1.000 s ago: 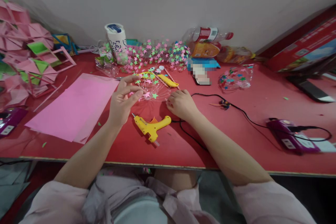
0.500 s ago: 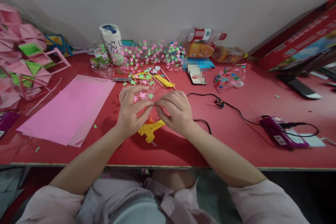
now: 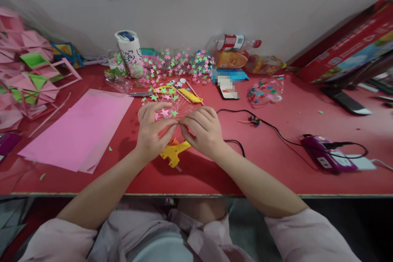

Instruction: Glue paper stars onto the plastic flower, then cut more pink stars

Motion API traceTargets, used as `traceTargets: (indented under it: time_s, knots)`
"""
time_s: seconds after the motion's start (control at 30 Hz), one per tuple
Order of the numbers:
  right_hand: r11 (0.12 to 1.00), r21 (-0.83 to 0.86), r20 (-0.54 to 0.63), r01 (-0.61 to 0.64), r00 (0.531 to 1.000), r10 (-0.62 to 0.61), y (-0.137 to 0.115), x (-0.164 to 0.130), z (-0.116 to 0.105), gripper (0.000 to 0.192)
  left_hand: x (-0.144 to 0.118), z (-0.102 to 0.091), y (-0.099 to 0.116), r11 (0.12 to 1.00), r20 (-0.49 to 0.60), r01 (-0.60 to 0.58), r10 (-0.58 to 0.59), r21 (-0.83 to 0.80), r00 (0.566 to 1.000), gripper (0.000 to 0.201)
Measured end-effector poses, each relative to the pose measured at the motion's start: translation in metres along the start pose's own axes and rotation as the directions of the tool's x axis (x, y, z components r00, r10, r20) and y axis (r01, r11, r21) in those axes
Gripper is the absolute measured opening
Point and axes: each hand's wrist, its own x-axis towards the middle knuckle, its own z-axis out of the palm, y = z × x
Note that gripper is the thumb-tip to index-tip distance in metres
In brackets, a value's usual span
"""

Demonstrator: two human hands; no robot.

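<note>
My left hand (image 3: 155, 130) and my right hand (image 3: 202, 130) meet fingertip to fingertip above the red table (image 3: 270, 172). Thumb and forefinger are pinched together on each; whatever sits between them is too small to make out. Beneath the hands lies a yellow glue gun (image 3: 174, 153), partly covered by my right hand. Just beyond my fingers, pink and green paper stars (image 3: 165, 112) cling to clear, thin strands. Scissors (image 3: 143, 94) and a yellow-handled tool (image 3: 190, 95) rest behind them.
Pink paper sheets (image 3: 76, 131) lie at left beside folded pink paper shapes (image 3: 33, 65). A white tumbler (image 3: 129, 53), a plastic bottle (image 3: 236, 42) and a phone (image 3: 228, 87) stand or lie toward the wall. At right, a black cable runs to a purple power strip (image 3: 327, 153).
Both hands keep the same pinch at nearly the same spot over the glue gun. The whole view has shifted very slightly.
</note>
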Motion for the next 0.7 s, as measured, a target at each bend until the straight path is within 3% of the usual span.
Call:
traceTargets:
  time_s: [0.27,0.4,0.53,0.7]
  knots:
    - [0.998,-0.057,-0.134,-0.029,0.991,0.021,0.006,0.002,-0.001,0.014,-0.002,-0.001,0.007,0.985,0.09,0.054,-0.04,-0.164,0.995,0.018]
    - [0.969,0.118,-0.163,-0.216,0.959,0.233,0.017,0.0,-0.006,0.015,0.0,-0.004,0.005,0.987,0.093,0.081,-0.069,-0.139,0.993,0.02]
    - [0.843,0.259,-0.069,-0.471,0.862,0.503,0.032,-0.002,-0.006,0.016,0.0,-0.002,-0.004,0.995,0.091,0.094,-0.096,0.033,0.991,0.029]
    - [0.788,0.177,0.104,-0.589,0.808,0.58,0.049,-0.007,0.005,0.027,-0.002,0.005,-0.015,0.983,0.145,0.085,-0.109,0.162,0.983,0.037]
